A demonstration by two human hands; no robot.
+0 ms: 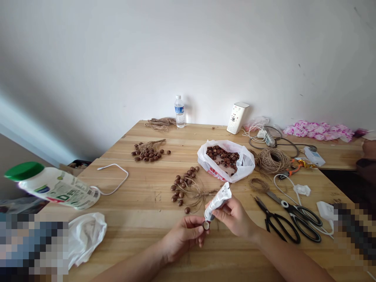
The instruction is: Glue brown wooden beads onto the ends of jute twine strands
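Note:
Between the fingertips of my left hand (186,235) is a small brown nutshell half (206,225), its pale hollow side facing me. My right hand (233,217) grips a white squeeze tube (219,199), tilted so its nozzle end points down at the shell; whether they touch I cannot tell. Just beyond my hands lies a bundle of twine strands (202,192) with round brown nutshells (181,186) at the ends. Behind that, a white plastic bag (202,156) stands open, holding many loose brown shell pieces (225,156).
Two pairs of scissors (304,217) and a twine roll (273,160) lie right, among cables and pliers (293,167). Another nutshell bundle (149,152) and a water bottle (180,113) are farther back. A green-capped white bottle (61,186) and crumpled plastic (88,235) are left.

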